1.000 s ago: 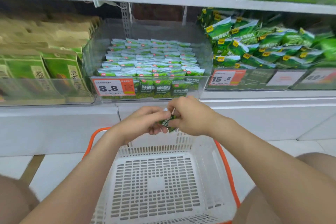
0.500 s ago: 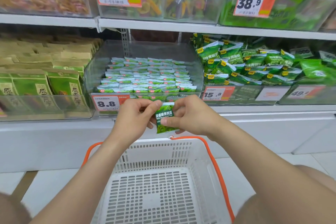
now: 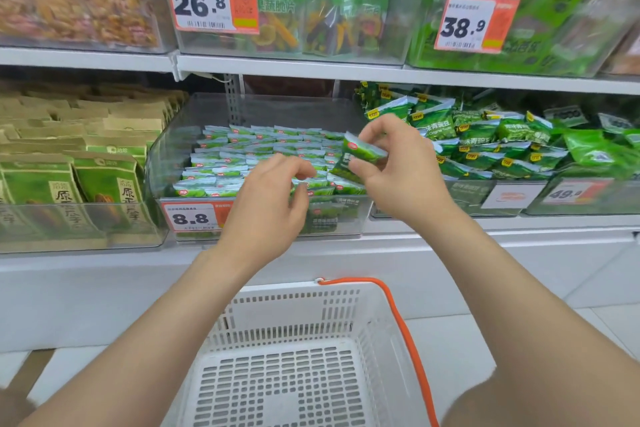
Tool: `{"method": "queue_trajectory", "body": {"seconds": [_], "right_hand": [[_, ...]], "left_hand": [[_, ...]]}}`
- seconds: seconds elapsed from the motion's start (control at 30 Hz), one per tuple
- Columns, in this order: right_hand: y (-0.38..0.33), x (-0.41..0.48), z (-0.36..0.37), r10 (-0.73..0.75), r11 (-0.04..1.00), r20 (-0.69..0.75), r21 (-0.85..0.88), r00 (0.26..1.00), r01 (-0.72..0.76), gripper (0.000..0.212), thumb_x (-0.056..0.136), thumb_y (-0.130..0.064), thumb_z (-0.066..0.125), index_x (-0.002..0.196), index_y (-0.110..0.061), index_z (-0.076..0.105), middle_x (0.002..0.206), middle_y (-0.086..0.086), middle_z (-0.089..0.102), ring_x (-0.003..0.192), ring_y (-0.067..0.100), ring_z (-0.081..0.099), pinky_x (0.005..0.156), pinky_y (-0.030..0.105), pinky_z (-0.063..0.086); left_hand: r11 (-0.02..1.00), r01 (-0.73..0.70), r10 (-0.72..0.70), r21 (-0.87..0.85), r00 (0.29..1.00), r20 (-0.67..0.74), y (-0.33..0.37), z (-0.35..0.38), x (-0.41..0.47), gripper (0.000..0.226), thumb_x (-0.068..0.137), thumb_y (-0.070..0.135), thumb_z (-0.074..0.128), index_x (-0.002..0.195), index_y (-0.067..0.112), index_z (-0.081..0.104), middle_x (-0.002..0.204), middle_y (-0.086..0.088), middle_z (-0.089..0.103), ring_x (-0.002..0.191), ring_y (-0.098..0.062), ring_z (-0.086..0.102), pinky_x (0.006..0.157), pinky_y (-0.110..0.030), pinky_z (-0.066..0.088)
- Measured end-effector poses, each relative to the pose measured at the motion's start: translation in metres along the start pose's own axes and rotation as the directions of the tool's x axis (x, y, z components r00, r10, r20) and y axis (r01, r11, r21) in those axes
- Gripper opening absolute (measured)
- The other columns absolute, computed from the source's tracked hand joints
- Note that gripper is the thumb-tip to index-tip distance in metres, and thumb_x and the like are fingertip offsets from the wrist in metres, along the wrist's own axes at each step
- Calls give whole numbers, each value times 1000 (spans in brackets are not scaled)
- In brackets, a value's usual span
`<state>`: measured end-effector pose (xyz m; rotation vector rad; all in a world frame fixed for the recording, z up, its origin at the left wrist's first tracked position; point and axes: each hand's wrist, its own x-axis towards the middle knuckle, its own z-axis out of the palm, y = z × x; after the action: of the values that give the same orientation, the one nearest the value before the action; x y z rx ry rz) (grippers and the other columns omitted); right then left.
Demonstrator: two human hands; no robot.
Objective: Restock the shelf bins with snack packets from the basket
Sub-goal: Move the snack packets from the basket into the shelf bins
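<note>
Our right hand [image 3: 401, 177] has its grip clamped on a green snack packet [image 3: 363, 150], thumb and fingertips pinching it. A darker one may be tucked beneath; we cannot tell. The packet hangs over the right rear of the clear bin [image 3: 162, 156], its long axis slanting down to the right. The standing rows it should join lie just below and to the left. Our left hand [image 3: 266, 208] hovers over the front rows with its fingers loosely curled, its grip apart and holding nothing. The right hand is the nearer one, so we judge the drop is its job. The bin sits on a white shelf [image 3: 450, 236] between other stocked bins. The white basket [image 3: 298, 319] waits below on pale floor tiles.
</note>
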<state>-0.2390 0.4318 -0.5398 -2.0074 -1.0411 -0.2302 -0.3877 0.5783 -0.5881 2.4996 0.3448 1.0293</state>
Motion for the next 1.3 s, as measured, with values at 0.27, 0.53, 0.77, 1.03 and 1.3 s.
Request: {"method": "queue_trajectory", "body": {"seconds": [0.27, 0.53, 0.77, 1.03, 1.3], "right_hand": [[8, 20, 12, -138, 841, 357, -451, 924, 300, 42, 95, -16, 67, 136, -25, 57, 114, 11, 69, 108, 39, 63, 81, 49, 56], [2, 29, 9, -124, 597, 502, -651, 856, 468, 8, 95, -17, 61, 98, -24, 57, 79, -3, 51, 92, 30, 49, 77, 39, 25], [-11, 31, 16, -50, 511, 570, -691, 820, 511, 23, 91, -2, 55, 88, -25, 49, 71, -5, 41, 89, 29, 55, 81, 40, 21], [-24, 28, 21, 13, 578, 598, -659, 802, 482, 23, 96, -4, 54, 97, -23, 42, 84, -4, 41, 115, 28, 60, 95, 42, 32], [-29, 39, 18, 0, 641, 539, -646, 842, 414, 31, 91, 2, 63, 114, -20, 63, 111, 8, 56, 101, 35, 64, 73, 39, 42]], "left_hand": [[980, -71, -24, 186, 884, 467, -2, 9, 42, 25, 105, 25, 53, 93, 17, 74, 83, -3, 74, 82, -29, 66, 78, -45, 54], [987, -30, -88, 157, 717, 692, 1, 7, 90, 13, 94, 10, 74, 83, 17, 78, 72, 2, 77, 56, -15, 74, 50, -31, 59], [978, -74, -93, 193, 676, 731, 10, 5, 99, 24, 92, 2, 61, 89, 14, 81, 72, -2, 78, 45, 9, 60, 48, -6, 43], [986, -53, -90, 156, 618, 781, -1, 5, 95, 23, 90, 5, 66, 79, 20, 80, 73, 9, 77, 57, -11, 72, 58, -42, 63], [927, -176, -114, 331, 710, 695, -9, 12, 95, 12, 94, 16, 62, 88, 25, 67, 92, 2, 69, 86, -26, 64, 78, -44, 57]]}}
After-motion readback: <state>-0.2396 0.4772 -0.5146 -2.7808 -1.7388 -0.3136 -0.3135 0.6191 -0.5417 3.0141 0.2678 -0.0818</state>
